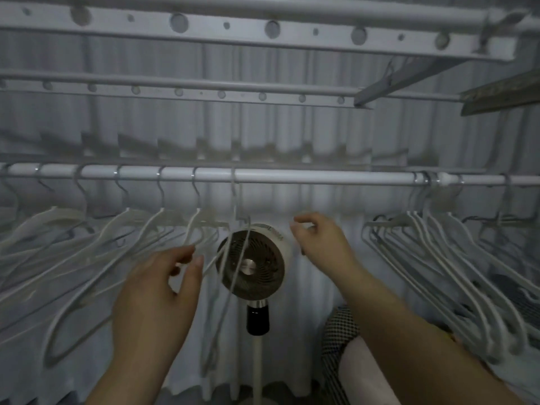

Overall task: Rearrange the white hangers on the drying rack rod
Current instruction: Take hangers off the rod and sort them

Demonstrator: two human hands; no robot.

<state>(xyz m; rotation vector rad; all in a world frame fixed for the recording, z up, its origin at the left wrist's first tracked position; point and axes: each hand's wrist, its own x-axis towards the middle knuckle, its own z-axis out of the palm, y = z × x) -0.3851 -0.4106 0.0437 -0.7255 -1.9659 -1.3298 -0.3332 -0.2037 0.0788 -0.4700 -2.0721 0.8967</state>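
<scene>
White hangers (87, 244) hang spaced along the left half of the rod (321, 178). A tight bunch of hangers (438, 244) crowds its right end, with a bare stretch of rod between. The left hand (155, 302) pinches the thin arm of the last hanger (233, 197) in the left row. The right hand (321, 247) is raised just below the bare stretch, fingers loosely curled, grasping nothing. Behind them stands a fan (257, 267) before a pale curtain (321, 135).
</scene>
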